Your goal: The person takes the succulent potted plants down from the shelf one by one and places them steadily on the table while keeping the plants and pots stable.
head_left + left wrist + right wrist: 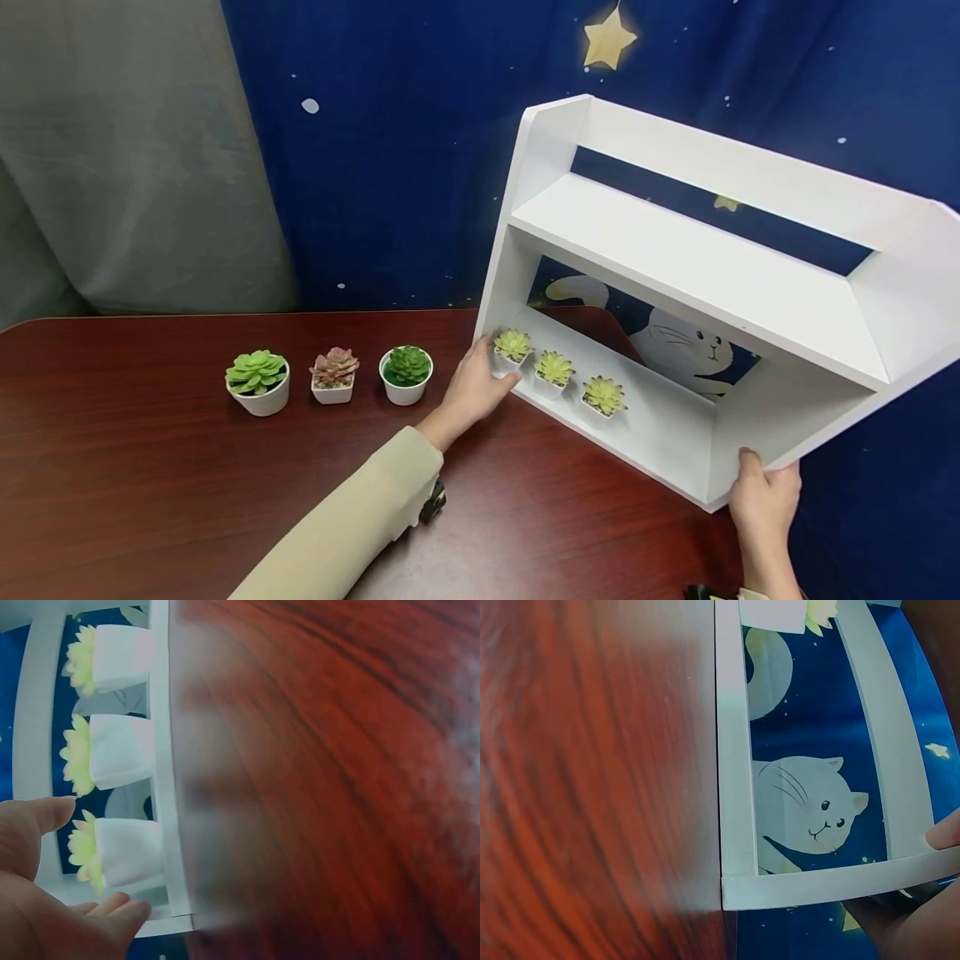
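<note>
A white two-tier shelf [750, 292] stands at an angle across the right of the table in the head view. My left hand [471, 387] is at its lower left side panel, thumb on the inner side and fingers round the front edge. With the right hand [767, 496] I grip the lower right side panel, thumb inside. Three small yellow-green succulents in white pots line the lower board: one plant [512, 346] beside my left thumb, a middle plant [553, 371] and a right plant [602, 396]. In the left wrist view, my thumb [56, 814] is close to the nearest pot [131, 851].
Left of the shelf, a light green succulent [257, 375], a reddish succulent [334, 375] and a dark green succulent [406, 373] stand in white pots on the dark red table [150, 483]. Behind hang a blue curtain [390, 167] with stars and a grey curtain [135, 167].
</note>
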Motion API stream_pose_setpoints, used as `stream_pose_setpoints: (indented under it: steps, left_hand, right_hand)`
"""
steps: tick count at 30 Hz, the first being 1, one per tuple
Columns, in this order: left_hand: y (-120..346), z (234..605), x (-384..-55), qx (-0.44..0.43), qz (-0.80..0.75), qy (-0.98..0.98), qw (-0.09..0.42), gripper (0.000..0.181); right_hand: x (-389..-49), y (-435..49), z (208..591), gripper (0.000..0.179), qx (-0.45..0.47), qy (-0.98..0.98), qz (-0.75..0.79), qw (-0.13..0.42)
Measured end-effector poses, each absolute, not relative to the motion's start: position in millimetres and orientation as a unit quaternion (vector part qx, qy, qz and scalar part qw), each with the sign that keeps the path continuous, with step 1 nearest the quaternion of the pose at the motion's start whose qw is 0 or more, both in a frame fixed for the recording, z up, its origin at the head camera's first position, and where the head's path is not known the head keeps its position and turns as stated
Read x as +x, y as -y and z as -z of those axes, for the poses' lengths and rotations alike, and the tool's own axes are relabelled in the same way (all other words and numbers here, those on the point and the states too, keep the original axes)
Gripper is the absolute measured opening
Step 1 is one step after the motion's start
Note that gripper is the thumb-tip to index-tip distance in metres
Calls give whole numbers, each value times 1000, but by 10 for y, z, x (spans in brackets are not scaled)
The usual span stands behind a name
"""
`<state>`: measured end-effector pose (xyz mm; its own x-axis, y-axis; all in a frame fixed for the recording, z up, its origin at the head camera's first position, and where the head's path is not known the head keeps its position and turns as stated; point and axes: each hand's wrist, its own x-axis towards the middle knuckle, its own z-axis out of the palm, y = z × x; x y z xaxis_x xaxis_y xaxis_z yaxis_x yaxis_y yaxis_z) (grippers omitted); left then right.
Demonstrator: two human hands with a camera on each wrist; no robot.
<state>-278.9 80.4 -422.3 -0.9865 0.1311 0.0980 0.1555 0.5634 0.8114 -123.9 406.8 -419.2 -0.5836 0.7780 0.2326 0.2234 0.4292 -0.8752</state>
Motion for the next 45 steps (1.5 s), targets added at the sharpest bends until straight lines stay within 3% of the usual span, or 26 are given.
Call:
stream_pose_setpoints:
  steps: [16,40,45]
  left_hand:
    - [-943,4364,-2913,-61,472,879,32,85]
    - [-1038,4437,-2966,-17,529,845,76,63]
    - [-1046,4420,-2939,-17,536,841,70,63]
  right_hand:
    - [-1264,-4062,4210,44,-327,772,-430,335]
    - [-1255,-4033,4213,44,-320,771,-436,336]
    - [-1245,-4031,4204,29,-313,764,-447,345]
